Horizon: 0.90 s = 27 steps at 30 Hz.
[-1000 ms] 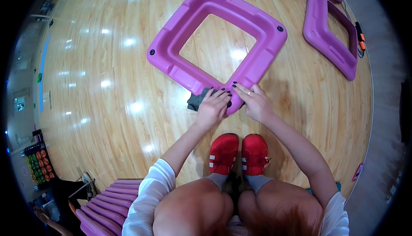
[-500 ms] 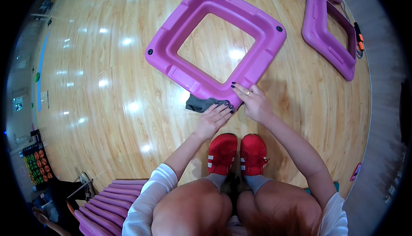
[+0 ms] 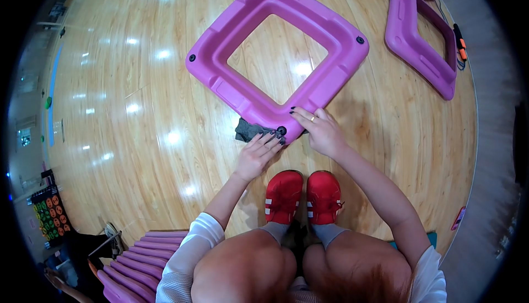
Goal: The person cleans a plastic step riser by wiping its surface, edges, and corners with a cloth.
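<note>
Shoes (image 3: 284,198), red with white stripes, stood side by side on the wooden floor (image 3: 138,154), just short of the work. Beyond them, the left grip (image 3: 259,153) lay with its fingers stretched forward over a grey cloth (image 3: 248,131), at the near corner of a purple frame (image 3: 325,85); whether it pinched the cloth or only pressed on it, I could not tell. The right grip (image 3: 319,129) sat just across that corner, two fingers straight on the frame's upper face; the rest were hidden, so I could not say if it clasped the edge. The cloth was bunched against the outer side of the frame, left of a black disc (image 3: 281,130) set in the corner between the two grips. From there the frame spread away from both grips, lying flat around a square opening. Farther off to the right was a second purple frame (image 3: 401,38).
</note>
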{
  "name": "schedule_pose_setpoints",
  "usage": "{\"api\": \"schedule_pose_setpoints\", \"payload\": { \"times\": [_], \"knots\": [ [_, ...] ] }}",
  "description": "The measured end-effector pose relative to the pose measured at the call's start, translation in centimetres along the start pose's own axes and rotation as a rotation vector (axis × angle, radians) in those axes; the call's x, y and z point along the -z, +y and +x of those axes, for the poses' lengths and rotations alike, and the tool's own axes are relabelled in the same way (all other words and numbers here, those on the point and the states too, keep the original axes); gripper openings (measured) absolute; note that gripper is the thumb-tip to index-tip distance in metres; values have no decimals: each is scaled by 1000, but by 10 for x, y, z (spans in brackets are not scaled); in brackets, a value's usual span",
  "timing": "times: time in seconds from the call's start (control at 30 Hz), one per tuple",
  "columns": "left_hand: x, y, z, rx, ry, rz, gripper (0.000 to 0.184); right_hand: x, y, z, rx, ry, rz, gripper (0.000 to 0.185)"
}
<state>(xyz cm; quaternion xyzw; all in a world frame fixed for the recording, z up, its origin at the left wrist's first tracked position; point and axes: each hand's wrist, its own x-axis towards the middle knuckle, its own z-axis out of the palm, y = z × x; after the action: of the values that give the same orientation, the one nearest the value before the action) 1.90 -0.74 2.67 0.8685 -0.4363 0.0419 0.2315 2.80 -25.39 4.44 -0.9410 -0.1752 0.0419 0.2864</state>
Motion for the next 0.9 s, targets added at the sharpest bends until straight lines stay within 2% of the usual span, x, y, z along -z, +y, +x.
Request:
{"api": "schedule_pose_setpoints", "payload": {
  "times": [0.37,0.43,0.73,0.87,0.9],
  "knots": [
    [5,-6,4,88,56,54,38,3,-5,-1,-54,-85,-9,67],
    [5,-10,8,124,54,33,46,4,-5,-1,-49,-87,-20,67],
    [10,-35,27,148,131,85,38,-2,-3,-4,-7,-26,-108,65],
    [16,-58,26,226,155,57,37,0,-2,-4,4,-24,-131,64],
    [18,-67,24,303,157,101,37,0,-1,-4,4,-24,-131,64]
  ]
}}
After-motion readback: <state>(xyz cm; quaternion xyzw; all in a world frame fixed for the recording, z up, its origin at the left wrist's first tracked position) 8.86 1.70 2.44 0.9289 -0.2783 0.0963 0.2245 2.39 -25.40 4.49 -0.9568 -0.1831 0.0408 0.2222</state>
